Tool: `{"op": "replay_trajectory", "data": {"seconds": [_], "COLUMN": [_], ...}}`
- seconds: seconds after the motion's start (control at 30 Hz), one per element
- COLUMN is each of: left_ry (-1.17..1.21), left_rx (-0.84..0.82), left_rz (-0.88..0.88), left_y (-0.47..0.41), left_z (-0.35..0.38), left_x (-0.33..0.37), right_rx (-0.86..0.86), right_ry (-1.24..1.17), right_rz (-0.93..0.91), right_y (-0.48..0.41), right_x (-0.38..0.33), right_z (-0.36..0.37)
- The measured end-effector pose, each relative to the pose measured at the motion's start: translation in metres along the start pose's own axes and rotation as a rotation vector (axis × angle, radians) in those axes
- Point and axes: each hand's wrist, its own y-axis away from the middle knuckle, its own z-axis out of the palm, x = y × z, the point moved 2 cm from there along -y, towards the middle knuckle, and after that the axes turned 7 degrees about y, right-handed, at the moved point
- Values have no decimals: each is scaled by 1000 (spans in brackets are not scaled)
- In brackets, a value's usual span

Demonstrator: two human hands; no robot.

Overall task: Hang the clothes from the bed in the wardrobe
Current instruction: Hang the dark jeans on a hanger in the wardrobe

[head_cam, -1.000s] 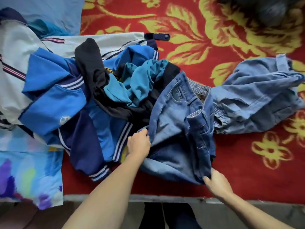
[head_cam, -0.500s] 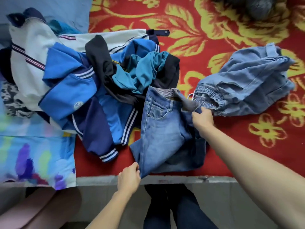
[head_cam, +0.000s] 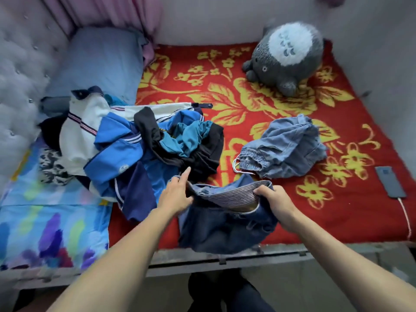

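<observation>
Dark blue jeans (head_cam: 225,226) hang over the bed's front edge, lifted by their waistband. My left hand (head_cam: 177,194) pinches the left end of the waistband, index finger pointing up. My right hand (head_cam: 273,199) grips the right end, thumb inside the striped lining. Behind my left hand lies a heap of clothes (head_cam: 126,149): blue and navy jackets, a white jacket, a teal shirt, a black garment. Light blue denim trousers (head_cam: 286,149) with an elastic waist lie crumpled to the right of the heap.
The bed has a red blanket (head_cam: 337,212) with yellow flowers. A grey plush toy (head_cam: 286,57) sits at the back right. A phone (head_cam: 390,181) on a charging cable lies at the right edge. A blue pillow (head_cam: 96,64) and a colourful sheet (head_cam: 45,221) are on the left.
Both hands have moved to the jeans' waistband and lifted it off the bed toward the front edge. The view has tilted up, showing the whole bed.
</observation>
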Motion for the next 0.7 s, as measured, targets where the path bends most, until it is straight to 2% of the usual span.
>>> {"op": "replay_trajectory", "data": {"seconds": [0.1, 0.2, 0.33, 0.43, 0.53, 0.7], "left_ry": [-255, -334, -151, 66, 125, 194], "left_rx": [-9, 26, 236, 305, 438, 667], "left_rz": [191, 228, 155, 35, -24, -157], "left_y": [8, 25, 57, 96, 151, 270], "left_z": [-17, -22, -55, -80, -90, -87], "left_x": [43, 65, 59, 49, 45, 54], "right_rx": [-69, -86, -97, -154, -283, -450], "right_ry": [6, 2, 49, 141, 261, 571], "right_rz": [-81, -157, -230, -264, -309, -508], "right_y": [30, 52, 65, 69, 79, 106], "right_x": [-36, -67, -92, -95, -94, -100], "right_z": [-16, -37, -70, -82, -83, -66]}}
